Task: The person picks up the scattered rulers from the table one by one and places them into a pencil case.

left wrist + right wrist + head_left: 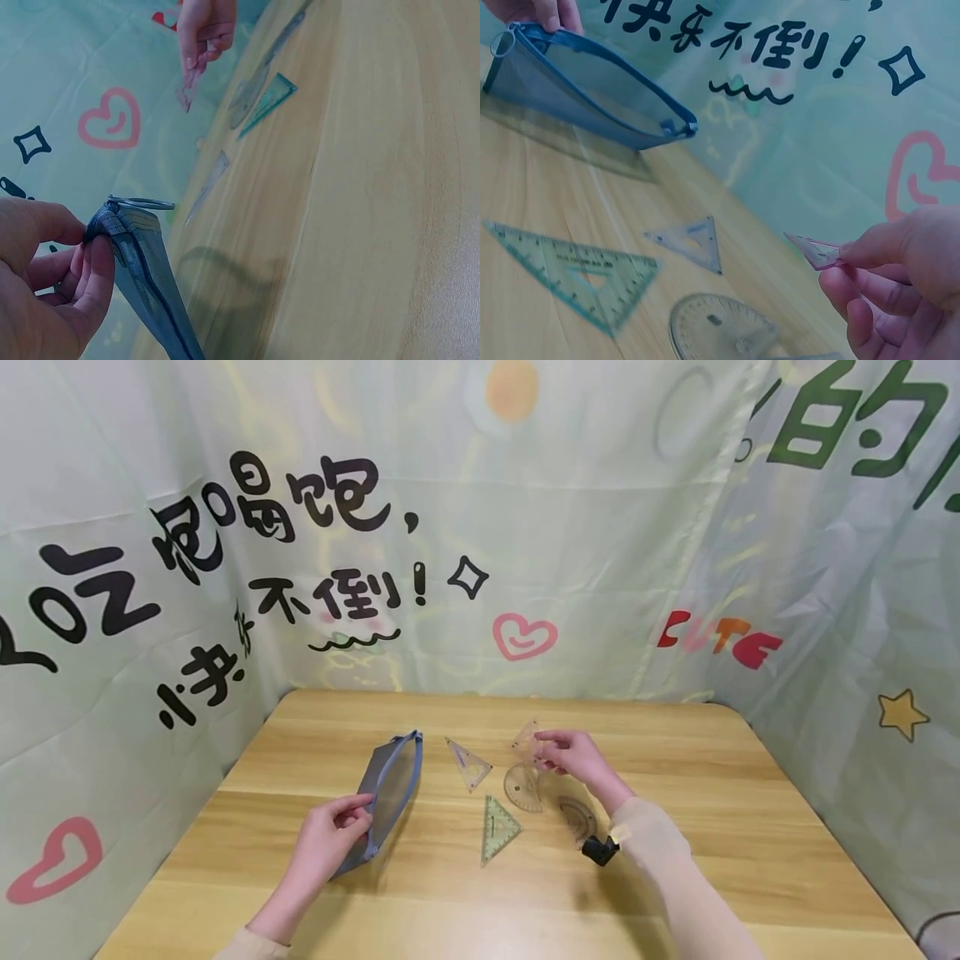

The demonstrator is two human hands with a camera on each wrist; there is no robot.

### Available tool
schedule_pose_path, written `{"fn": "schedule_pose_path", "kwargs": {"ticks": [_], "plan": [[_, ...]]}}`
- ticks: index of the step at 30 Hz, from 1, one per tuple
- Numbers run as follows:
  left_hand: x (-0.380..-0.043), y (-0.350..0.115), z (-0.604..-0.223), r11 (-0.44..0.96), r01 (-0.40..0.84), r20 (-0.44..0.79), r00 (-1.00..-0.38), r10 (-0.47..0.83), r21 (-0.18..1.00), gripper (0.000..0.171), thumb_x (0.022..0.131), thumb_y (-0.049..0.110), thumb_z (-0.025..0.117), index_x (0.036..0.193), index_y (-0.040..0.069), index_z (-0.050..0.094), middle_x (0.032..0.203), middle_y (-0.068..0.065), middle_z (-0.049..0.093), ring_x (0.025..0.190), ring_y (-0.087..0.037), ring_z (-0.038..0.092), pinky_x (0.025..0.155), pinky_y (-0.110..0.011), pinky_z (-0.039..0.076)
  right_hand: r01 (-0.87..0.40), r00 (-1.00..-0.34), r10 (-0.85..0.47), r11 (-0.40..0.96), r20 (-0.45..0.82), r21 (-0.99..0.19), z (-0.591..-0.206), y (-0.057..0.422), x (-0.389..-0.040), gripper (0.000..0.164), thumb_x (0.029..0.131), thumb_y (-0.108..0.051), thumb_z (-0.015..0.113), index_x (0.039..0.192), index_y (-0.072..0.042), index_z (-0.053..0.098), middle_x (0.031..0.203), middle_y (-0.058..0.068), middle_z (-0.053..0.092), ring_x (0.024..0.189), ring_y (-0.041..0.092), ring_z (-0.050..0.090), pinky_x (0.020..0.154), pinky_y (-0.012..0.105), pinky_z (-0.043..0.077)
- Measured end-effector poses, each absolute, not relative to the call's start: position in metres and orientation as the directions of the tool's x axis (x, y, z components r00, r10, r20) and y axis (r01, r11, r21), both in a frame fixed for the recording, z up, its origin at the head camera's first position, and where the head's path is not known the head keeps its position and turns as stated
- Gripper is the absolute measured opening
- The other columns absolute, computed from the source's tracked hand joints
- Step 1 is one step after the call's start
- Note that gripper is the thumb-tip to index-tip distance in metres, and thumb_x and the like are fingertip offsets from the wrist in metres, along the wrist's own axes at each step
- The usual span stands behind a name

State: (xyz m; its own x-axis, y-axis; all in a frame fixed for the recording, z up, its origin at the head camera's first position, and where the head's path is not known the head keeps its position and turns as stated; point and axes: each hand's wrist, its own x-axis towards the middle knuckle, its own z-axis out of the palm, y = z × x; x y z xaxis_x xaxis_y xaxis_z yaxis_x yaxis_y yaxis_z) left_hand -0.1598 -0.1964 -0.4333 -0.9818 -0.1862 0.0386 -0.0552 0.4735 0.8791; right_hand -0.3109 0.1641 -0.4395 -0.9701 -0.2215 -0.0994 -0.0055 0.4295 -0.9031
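My left hand [326, 839] pinches the rim of a blue zip pouch [393, 802], which stands tilted on the table with its mouth spread apart. A metal ring [142, 202] hangs at one end of its zip. My right hand [577, 756] pinches a pinkish clear set square [817, 253] by one end, raised above the table. Below that hand lies a clear protractor [522, 787]. A second protractor [577, 818] is under the right wrist, partly hidden. Between the hands rest a green set square [498, 831] and a small clear set square [471, 766].
The wooden table [750, 860] is enclosed at the back and sides by a pale printed cloth [570, 552] with writing and hearts. A small black device [600, 850] sits at the right wrist.
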Motion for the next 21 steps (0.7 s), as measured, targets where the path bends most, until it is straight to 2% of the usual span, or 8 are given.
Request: {"fn": "schedule_pose_path", "kwargs": {"ticks": [6, 10, 21], "plan": [[-0.162, -0.196, -0.431, 0.469, -0.054, 0.038, -0.982, -0.184, 0.881, 0.030, 0.088, 0.000, 0.065, 0.117, -0.005, 0.069, 0.086, -0.009, 0.064, 0.069, -0.003, 0.056, 0.062, -0.015, 0.057, -0.013, -0.965, -0.246, 0.390, -0.090, -0.921, -0.429, 0.153, -0.307, 0.043, 0.095, -0.012, 0.061, 0.136, 0.001, 0.056, 0.101, 0.017, 0.074, 0.076, 0.020, 0.071, 0.067, 0.030, 0.058], [-0.161, -0.196, -0.432, 0.467, -0.057, 0.030, -0.984, -0.176, 0.883, 0.031, 0.088, 0.000, 0.065, 0.118, -0.005, 0.068, 0.086, -0.010, 0.065, 0.069, -0.004, 0.057, 0.062, -0.015, 0.057, -0.003, -0.965, -0.245, 0.374, -0.095, -0.927, -0.433, 0.145, -0.308, 0.042, 0.094, -0.012, 0.062, 0.135, -0.001, 0.058, 0.097, 0.014, 0.076, 0.074, 0.018, 0.071, 0.066, 0.031, 0.058], [-0.160, -0.195, -0.433, 0.463, -0.065, 0.018, -0.985, -0.173, 0.884, 0.032, 0.089, 0.002, 0.065, 0.120, -0.005, 0.067, 0.088, -0.011, 0.065, 0.071, -0.006, 0.057, 0.062, -0.016, 0.057, 0.002, -0.956, -0.274, 0.340, -0.102, -0.940, -0.430, 0.124, -0.302, 0.043, 0.095, -0.011, 0.061, 0.137, -0.003, 0.056, 0.102, 0.016, 0.075, 0.073, 0.017, 0.071, 0.066, 0.030, 0.057]]}}
